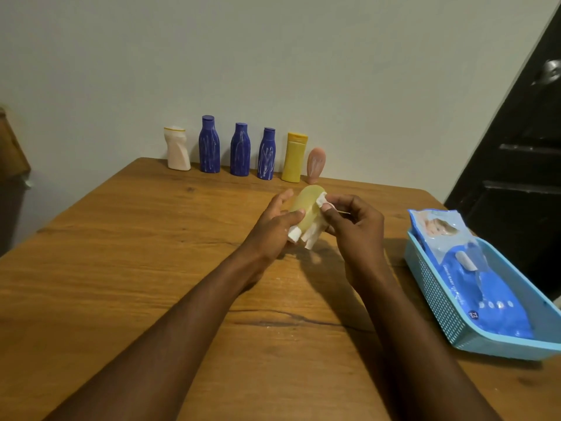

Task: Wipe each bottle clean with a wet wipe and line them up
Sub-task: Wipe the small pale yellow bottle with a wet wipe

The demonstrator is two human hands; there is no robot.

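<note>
Above the middle of the wooden table (127, 268), my left hand (273, 226) grips a pale yellow translucent bottle (306, 205) with a white cap. My right hand (355, 226) pinches a white wet wipe (314, 235) against the bottle's right side. Along the far edge by the wall stands a row: a dented white bottle (178, 148), three blue bottles (209, 144) (240, 149) (266, 154), a yellow bottle (294, 157) and a small pink tube (315, 165).
A light blue perforated basket (437, 299) sits at the table's right edge and holds a blue pack of wet wipes (482, 284). A dark door (522, 153) stands behind it on the right. Brown fabric (12, 147) shows at the far left.
</note>
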